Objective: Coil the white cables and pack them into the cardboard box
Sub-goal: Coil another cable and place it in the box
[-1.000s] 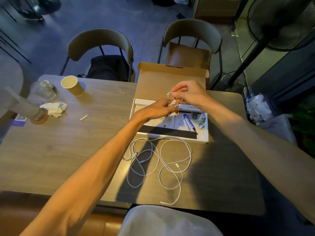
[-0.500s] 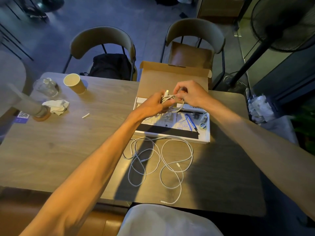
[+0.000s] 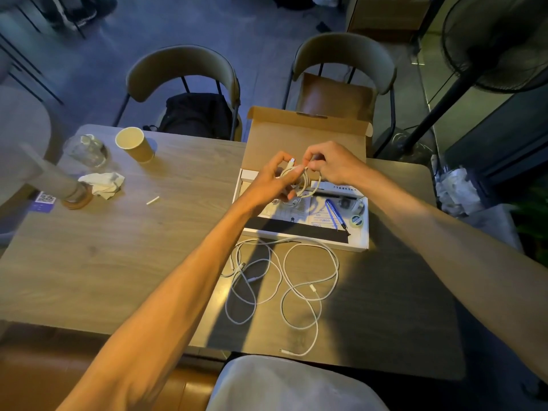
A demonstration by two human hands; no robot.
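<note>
A small coil of white cable (image 3: 308, 188) hangs between my hands above the open cardboard box (image 3: 302, 137). My left hand (image 3: 274, 180) grips the coil's loops, and one plug sticks up by its fingertips. My right hand (image 3: 332, 163) pinches the cable's free end at the top of the coil. Loose white cables (image 3: 284, 277) lie tangled on the wooden table (image 3: 118, 247) in front of the box, between my forearms. The box's lid stands open at the back; inside are papers, a blue pen (image 3: 332, 213) and a small tape roll (image 3: 355, 221).
A paper cup (image 3: 135, 143), a glass (image 3: 86, 151), a crumpled tissue (image 3: 102, 183) and a small white scrap (image 3: 152, 200) sit on the table's left part. Two chairs stand behind the table, one with a black bag (image 3: 195, 114). A fan stand (image 3: 439, 93) rises at the right.
Both hands have lifted slightly over the box, and the cable in them has spread from a tight bundle into a visible round coil. The loose cables on the table have not moved.
</note>
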